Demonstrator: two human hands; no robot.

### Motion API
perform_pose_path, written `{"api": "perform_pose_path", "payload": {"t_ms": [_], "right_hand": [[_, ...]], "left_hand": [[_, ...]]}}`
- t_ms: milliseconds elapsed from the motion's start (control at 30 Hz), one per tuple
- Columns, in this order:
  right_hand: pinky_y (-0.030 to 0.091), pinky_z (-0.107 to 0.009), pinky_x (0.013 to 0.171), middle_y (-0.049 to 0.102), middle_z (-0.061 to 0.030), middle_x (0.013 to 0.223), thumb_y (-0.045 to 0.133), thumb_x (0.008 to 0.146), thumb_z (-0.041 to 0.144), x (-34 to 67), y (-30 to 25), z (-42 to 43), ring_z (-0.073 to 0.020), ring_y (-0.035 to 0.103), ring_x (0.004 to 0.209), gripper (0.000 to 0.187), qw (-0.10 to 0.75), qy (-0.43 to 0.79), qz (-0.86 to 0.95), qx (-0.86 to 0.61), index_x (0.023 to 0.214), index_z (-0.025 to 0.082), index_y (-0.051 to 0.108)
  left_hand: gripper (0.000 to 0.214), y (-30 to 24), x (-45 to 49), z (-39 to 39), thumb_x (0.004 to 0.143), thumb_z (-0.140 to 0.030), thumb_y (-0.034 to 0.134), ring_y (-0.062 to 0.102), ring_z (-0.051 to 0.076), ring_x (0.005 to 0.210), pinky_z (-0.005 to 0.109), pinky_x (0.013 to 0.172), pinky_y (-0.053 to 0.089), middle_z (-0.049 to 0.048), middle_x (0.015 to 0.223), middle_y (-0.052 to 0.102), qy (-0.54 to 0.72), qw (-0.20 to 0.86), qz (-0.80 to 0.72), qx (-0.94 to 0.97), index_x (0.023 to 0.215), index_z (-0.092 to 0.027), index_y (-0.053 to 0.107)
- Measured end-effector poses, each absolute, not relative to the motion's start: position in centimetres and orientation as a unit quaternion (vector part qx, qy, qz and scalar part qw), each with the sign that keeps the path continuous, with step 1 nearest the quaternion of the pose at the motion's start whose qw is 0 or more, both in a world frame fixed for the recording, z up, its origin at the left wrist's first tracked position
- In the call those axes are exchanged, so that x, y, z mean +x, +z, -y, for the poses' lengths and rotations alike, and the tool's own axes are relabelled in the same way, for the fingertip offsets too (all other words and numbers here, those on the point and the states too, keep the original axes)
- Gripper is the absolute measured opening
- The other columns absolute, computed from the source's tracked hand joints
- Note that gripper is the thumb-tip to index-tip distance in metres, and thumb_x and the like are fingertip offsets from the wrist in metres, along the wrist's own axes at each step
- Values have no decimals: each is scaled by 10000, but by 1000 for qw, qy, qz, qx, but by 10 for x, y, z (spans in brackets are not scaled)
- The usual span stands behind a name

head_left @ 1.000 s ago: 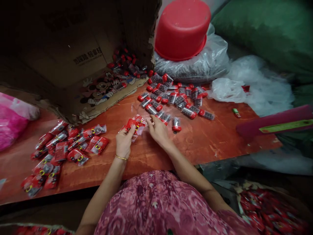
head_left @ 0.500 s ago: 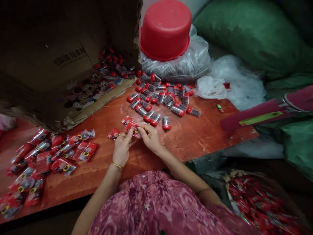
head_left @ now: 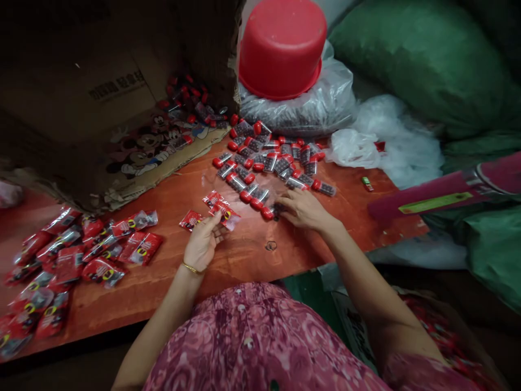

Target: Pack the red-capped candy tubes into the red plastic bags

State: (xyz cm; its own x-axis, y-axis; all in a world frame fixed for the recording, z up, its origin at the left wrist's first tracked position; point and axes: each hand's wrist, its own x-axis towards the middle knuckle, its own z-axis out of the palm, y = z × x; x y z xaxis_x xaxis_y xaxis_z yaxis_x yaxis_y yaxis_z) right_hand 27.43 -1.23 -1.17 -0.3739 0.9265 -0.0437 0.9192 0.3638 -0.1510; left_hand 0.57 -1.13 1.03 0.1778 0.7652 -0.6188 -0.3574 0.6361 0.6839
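My left hand point(head_left: 202, 241), with a gold bangle at the wrist, pinches a red printed packet point(head_left: 223, 210) with a clear part at its right end. Two more red packets point(head_left: 190, 220) lie right beside and behind it. My right hand point(head_left: 301, 209) is at the near edge of a heap of small clear bottles point(head_left: 280, 163) with red caps and dark beads inside. Its fingers are curled over one such bottle point(head_left: 267, 213), whose red cap points left; the rest of that bottle is mostly hidden under the fingers.
A large cardboard box point(head_left: 122, 184) lies open at left with more bottles inside. Filled red packets point(head_left: 73, 263) are piled on the table's left. A red basin point(head_left: 283, 49) sits upside down on a plastic bag point(head_left: 301, 117). A pink pole point(head_left: 431, 187) juts in from the right.
My right hand has let go of the packet and moved right to the bottles. My left hand keeps the packet at nearly the same spot. The near bottle has turned under my right fingers.
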Motion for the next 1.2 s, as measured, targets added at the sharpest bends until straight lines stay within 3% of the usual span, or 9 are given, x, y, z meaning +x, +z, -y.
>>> {"api": "perform_pose_path", "payload": {"t_ms": [100,200,300,467,567,733,933,1200], "right_hand": [[370,-363,831,559,-128,1136,609,743,344,268,-12,17,-264,481,1006,378,26,73,822,-564,1075,165,588],[383,-362,825,577,-129,1117,590,760,346,264,-17,21,-258,510,992,316,51,77,823,-561,1013,156,590],[426,-346,732,641,-123,929,587,747,331,257,-22,32,-240,578,832,277,88,100,787,-602,942,135,584],[478,-292,668,672,-68,898,597,744,394,226,-15,65,-188,625,758,358,304,180,733,-582,1020,167,572],[493,-265,640,685,-41,850,634,720,348,202,-5,75,-164,634,709,325,367,220,722,-544,992,175,594],[504,-247,638,687,-19,836,633,713,264,182,4,77,-144,635,685,281,402,236,717,-519,980,184,604],[500,-248,622,678,-18,815,623,718,246,180,5,76,-143,621,670,257,380,253,709,-538,967,183,610],[496,-259,682,664,-21,861,633,724,268,164,-6,73,-153,616,735,268,419,313,659,-540,977,186,604]], "left_hand": [[177,12,2,12,671,-289,687,610,109,548,210,534,472,14,636,673,388,740,-517,184,734,-149,600],[167,13,-1,13,674,-281,687,605,109,541,208,525,469,20,638,674,396,743,-511,175,735,-148,607],[181,15,-2,15,662,-282,701,606,108,548,202,530,466,29,657,682,398,745,-506,173,739,-142,616],[239,15,1,17,627,-330,727,608,110,548,194,524,454,32,645,681,398,744,-498,199,702,-135,611],[297,14,4,20,594,-380,742,608,114,544,191,516,444,29,610,671,384,746,-496,223,699,-130,619],[363,15,4,24,537,-444,757,602,112,542,201,526,454,27,618,672,378,743,-496,244,685,-132,643],[396,17,4,26,492,-476,763,562,88,505,204,543,451,9,579,647,403,710,-503,284,629,-123,649],[335,8,16,29,453,-327,807,558,89,569,208,593,453,1,642,660,477,675,-479,295,669,-125,650]]}}
